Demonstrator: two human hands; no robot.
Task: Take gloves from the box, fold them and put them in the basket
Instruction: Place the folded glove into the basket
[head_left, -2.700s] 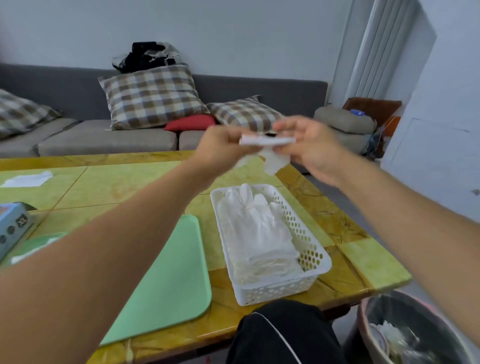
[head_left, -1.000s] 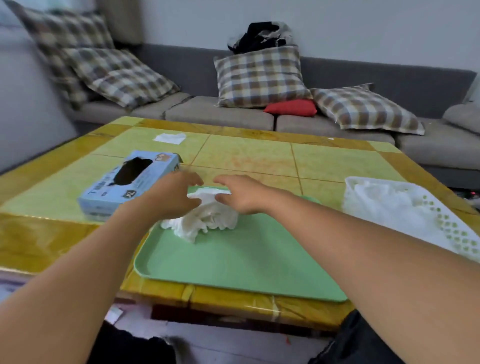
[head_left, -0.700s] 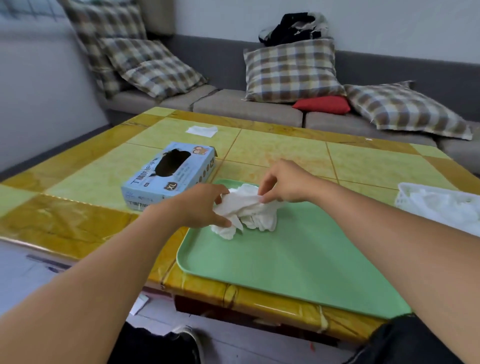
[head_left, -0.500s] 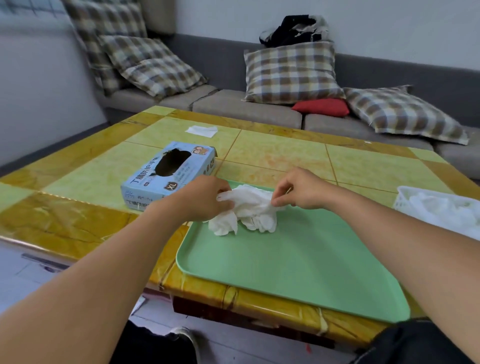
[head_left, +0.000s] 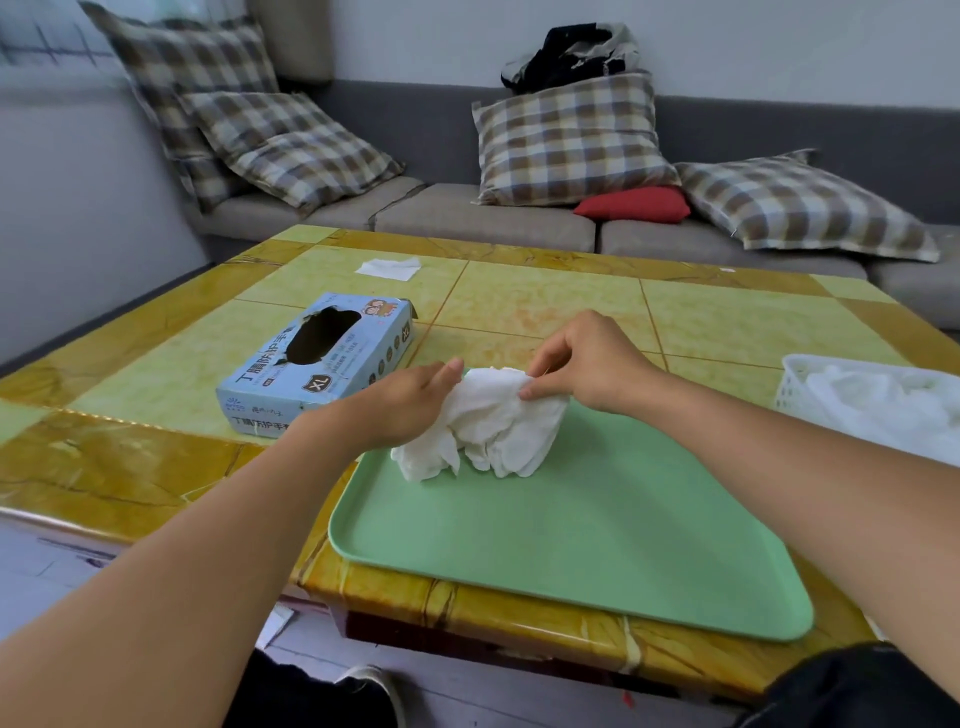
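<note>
Head view showed a crumpled white glove (head_left: 485, 426) bunched at the far left corner of the green tray (head_left: 571, 525), just beside the blue glove box (head_left: 317, 364). It looked thin, limp and very light, likely to cling to itself and slide on the smooth tray, so the cuff edge or two opposite corners seemed the best places to take it for spreading flat. The left hand (head_left: 400, 405) lay over the glove's left side, fingers bent into the material, gripping it. The right hand (head_left: 587, 364) pinched the upper right edge between thumb and curled fingertips. The white basket (head_left: 789, 384), already holding gloves, stood well apart at the right.
</note>
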